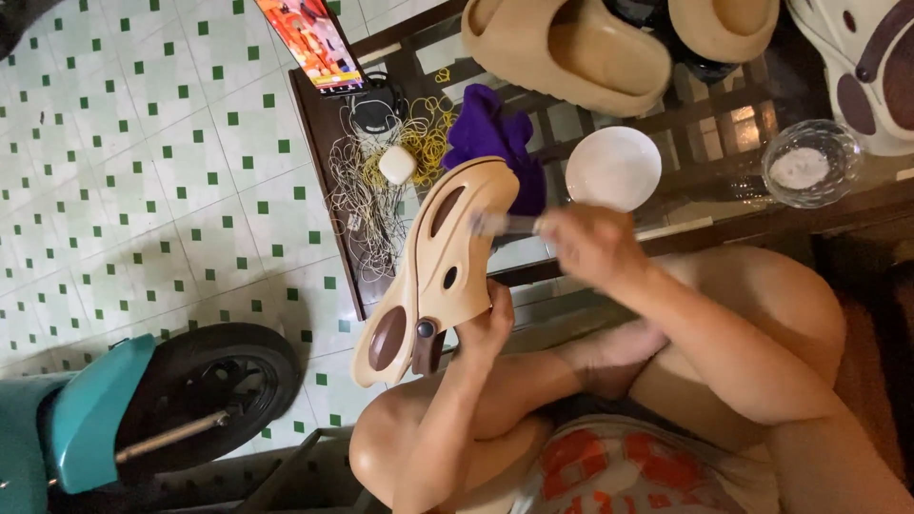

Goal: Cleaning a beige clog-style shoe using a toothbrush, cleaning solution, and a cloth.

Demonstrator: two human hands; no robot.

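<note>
My left hand (484, 326) grips the heel end of a beige clog (447, 266) with brown oval patches and a brown strap, holding it up above my knee. My right hand (592, 244) is closed on a small brush (503, 224), blurred by motion, with its head against the clog's upper side. Both forearms reach in from the lower right, over my bare legs.
A dark glass-topped table (695, 124) carries two beige slides (571, 48), a white bowl (614, 168), a glass bowl of white powder (810, 163), a purple cloth (487, 128), a phone (314, 43), tangled cables (367, 195) and another clog (871, 67). A scooter wheel (205, 390) stands on the tiled floor.
</note>
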